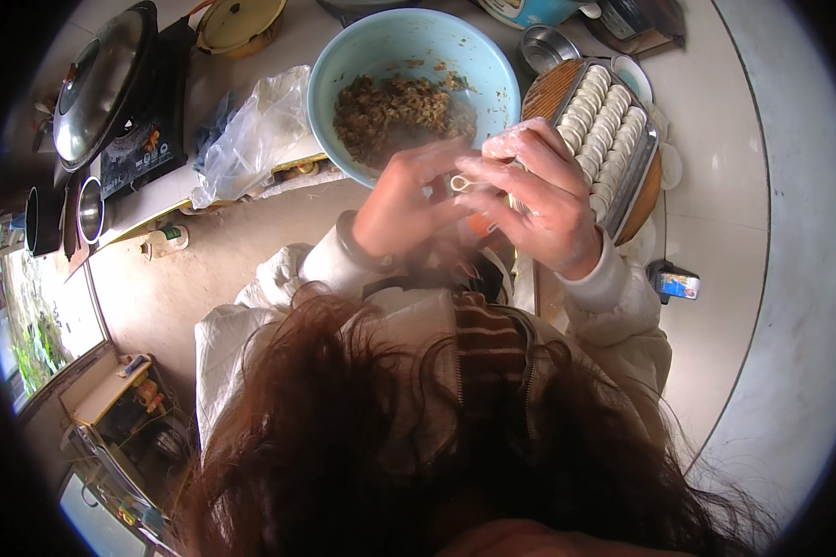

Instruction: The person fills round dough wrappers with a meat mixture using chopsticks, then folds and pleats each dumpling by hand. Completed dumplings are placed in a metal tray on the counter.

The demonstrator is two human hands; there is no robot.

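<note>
My left hand (pixel 414 198) and my flour-dusted right hand (pixel 540 191) meet at the near right rim of a light blue basin (pixel 320 104). Between the fingers of my right hand shows a small pale piece with a looped end (pixel 461 183), perhaps folded dough; the fingers cover most of it. Blur on my left hand leaves its grip unclear, though its fingertips reach the right hand's fingers. Chopped filling (pixel 397 115) lies in the basin. Right of my right hand, rows of shaped dumplings (pixel 602 129) fill a metal tray (pixel 637 177) on a round wooden board (pixel 550 90).
Left of the basin lies a clear plastic bag (pixel 258 132). Beyond it, a lidded pan (pixel 101 90) stands on a black cooktop (pixel 146 153). A metal bowl (pixel 549 47) sits behind the board. At right is a small device with a lit screen (pixel 679 285).
</note>
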